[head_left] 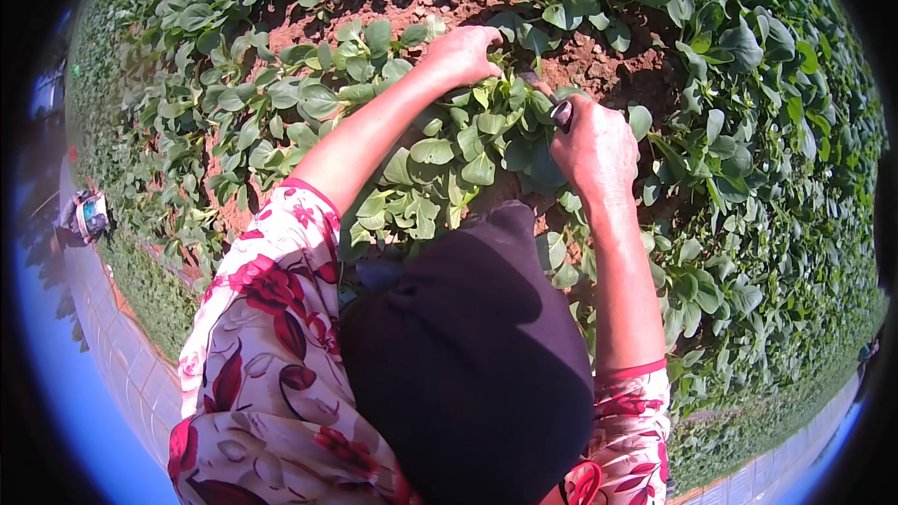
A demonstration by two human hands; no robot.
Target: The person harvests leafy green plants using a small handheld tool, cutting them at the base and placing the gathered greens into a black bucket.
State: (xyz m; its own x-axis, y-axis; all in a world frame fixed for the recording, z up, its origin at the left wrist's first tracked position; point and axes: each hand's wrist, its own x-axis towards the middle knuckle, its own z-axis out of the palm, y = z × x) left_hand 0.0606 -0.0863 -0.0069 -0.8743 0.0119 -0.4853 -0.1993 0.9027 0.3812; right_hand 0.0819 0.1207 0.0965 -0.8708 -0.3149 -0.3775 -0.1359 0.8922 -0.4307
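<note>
My left hand [463,56] is closed, its fingers curled at the leaves of a leafy green plant [486,122] low in the bed. Just to the right, my right hand [599,145] grips a small knife by its dark handle [562,115]. The knife's blade [533,82] points up and left, close to the plant's stems and to my left fingers. Leaves partly hide the blade, so I cannot tell whether it touches a stem. Broad rounded leaves hang below and between both hands.
Reddish-brown soil [599,70] shows among dense leafy plants [739,150] on every side. My dark-clothed knee [468,346] fills the lower middle. A pale paved path [122,346] runs along the left, with a white and dark object [91,215] beside it.
</note>
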